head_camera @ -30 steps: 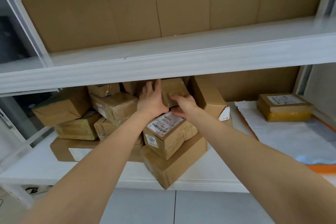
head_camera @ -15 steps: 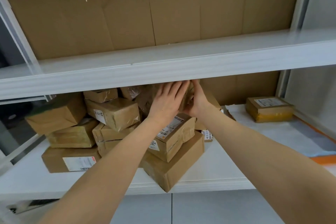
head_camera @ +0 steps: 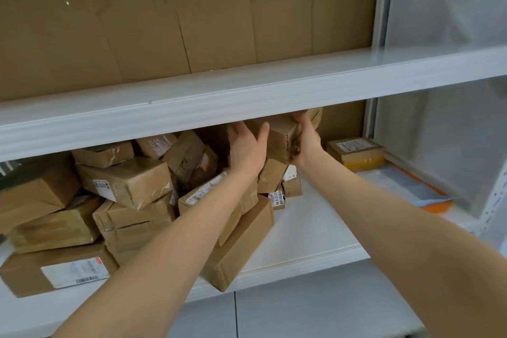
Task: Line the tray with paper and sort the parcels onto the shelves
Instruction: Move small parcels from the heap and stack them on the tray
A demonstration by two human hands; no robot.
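Your left grip (head_camera: 247,149) is released: it lies flat against the left side of a brown parcel (head_camera: 282,136), fingers straight, thumb spread over the front face. The fingertips are hidden by the lip of the upper shelf (head_camera: 247,96). Your right grip (head_camera: 308,143) grasps the same parcel at its right end, fingers curled over the top edge. The brown parcel sits tilted between both grips, just under the upper shelf and above the right edge of the parcel pile (head_camera: 129,186). You cannot tell whether it touches the box right beneath it.

The parcel pile is brown taped boxes, many with white labels, heaped on the left and middle of the lower shelf (head_camera: 310,230). A long box (head_camera: 241,250) lies at the front under your left forearm, one corner poking over the shelf's front edge. A flat parcel (head_camera: 55,269) with a big white label lies at front left, at the bottom of the heap.

At the right end of the lower shelf is an orange tray (head_camera: 436,204) lined with white paper (head_camera: 397,181). One yellow-taped parcel (head_camera: 356,152) sits at the back of it, label up, apart from the heap and to the right of your right grip. Cardboard backing (head_camera: 192,22) covers the rear of the unit behind the upper shelf.
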